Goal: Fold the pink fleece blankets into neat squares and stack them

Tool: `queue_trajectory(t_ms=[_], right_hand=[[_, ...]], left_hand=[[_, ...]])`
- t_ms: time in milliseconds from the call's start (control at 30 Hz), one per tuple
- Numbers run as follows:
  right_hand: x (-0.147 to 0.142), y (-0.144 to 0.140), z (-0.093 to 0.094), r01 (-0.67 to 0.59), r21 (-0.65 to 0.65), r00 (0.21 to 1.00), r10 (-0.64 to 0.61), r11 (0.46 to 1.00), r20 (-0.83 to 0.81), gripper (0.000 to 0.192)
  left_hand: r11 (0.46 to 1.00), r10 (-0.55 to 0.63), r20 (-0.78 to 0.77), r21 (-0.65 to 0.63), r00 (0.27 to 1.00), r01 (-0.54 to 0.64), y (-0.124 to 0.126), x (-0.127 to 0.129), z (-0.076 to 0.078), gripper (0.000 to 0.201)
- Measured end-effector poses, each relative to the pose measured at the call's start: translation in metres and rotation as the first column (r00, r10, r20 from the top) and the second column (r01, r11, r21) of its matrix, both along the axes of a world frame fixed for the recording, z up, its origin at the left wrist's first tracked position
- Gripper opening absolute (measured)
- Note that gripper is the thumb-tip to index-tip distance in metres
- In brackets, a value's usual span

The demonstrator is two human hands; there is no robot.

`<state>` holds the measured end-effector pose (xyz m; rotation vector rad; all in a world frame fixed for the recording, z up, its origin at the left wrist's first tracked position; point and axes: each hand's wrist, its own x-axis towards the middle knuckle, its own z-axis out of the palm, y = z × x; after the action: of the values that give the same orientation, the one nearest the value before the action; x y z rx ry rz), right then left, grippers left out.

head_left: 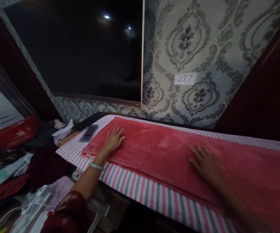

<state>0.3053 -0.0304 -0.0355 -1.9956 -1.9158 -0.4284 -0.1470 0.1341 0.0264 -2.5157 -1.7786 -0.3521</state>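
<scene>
I am pressing my left hand (114, 139) and right hand (204, 161) flat on a red towel (159, 145). Fingers are spreading apart, gripping nothing. It is lying on a striped cloth (140, 187).

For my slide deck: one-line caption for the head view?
Both hands, left hand and right hand, pressed flat on a red towel.

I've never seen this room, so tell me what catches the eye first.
A red fleecy cloth lies flat along a pink, white and grey striped sheet, with the left hand and right hand pressed open on it. Behind, a paper note reading 277 is stuck to damask wallpaper beside a large dark screen.
</scene>
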Motion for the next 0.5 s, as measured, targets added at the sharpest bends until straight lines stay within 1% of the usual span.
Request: queue_trajectory(t_ms=[67,100,167,233,300,367,433,500], right_hand=[[-0.005,0.007,-0.008,0.114,-0.127,0.993,-0.113,0.985,0.018,0.059],[-0.005,0.007,-0.014,0.144,-0.167,0.99,-0.143,0.975,0.017,0.059],[-0.003,0.005,-0.025,0.164,-0.205,0.986,-0.163,0.965,0.021,0.06],[0.001,0.003,-0.032,0.162,-0.206,0.987,-0.16,0.965,0.026,0.061],[0.005,0.004,-0.037,0.16,-0.185,0.987,-0.157,0.97,0.034,0.062],[0.006,0.005,-0.041,0.155,-0.153,0.988,-0.151,0.976,0.04,0.064],[0.007,0.007,-0.045,0.147,-0.119,0.989,-0.143,0.982,0.04,0.064],[0.009,0.008,-0.049,0.138,-0.087,0.99,-0.135,0.987,0.036,0.065]], left_hand=[[0.996,0.075,-0.018,-0.044,0.997,-0.076,0.005,0.007,-0.009,0.059],[0.992,0.108,-0.029,-0.066,0.994,-0.11,0.007,0.006,-0.014,0.06],[0.984,0.15,-0.047,-0.092,0.988,-0.153,0.006,0.003,-0.022,0.061],[0.98,0.162,-0.059,-0.104,0.985,-0.167,0.004,-0.002,-0.025,0.061],[0.977,0.167,-0.065,-0.122,0.984,-0.174,0.005,-0.004,-0.024,0.062],[0.972,0.172,-0.062,-0.15,0.983,-0.179,0.01,-0.004,-0.018,0.06],[0.967,0.181,-0.046,-0.173,0.982,-0.186,0.022,-0.002,-0.009,0.051],[0.963,0.204,-0.017,-0.175,0.979,-0.204,0.04,0.001,0.0,0.04]])
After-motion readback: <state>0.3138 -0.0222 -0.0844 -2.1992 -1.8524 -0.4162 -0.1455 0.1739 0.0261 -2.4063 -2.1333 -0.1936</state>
